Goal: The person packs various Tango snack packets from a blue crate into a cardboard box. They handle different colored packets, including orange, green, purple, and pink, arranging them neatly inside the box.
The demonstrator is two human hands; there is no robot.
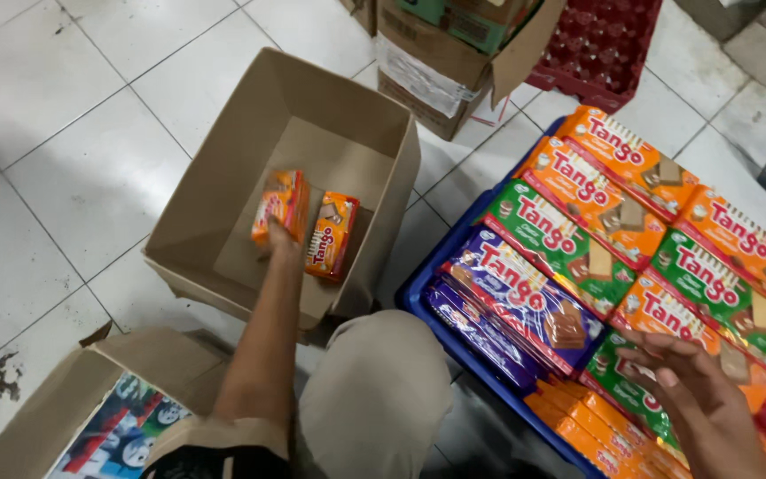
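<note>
Your left hand (282, 238) is down inside the open cardboard box (223, 168), fingers wrapped round an orange wafer pack (278, 202), held upright nr the box floor. A 2nd orange pack (332, 235) stands just beside it, touching or nearly so; can't tell which. Your right hand (698, 399) hovers over the blue crate (427, 288), fingers spread wide, holding nothing, above green packs (631, 390) and orange ones. Purple packs (525, 297) lie at the crate's left. Another carton (55, 408) sits bottom left on the white tile floor (64, 177).
</note>
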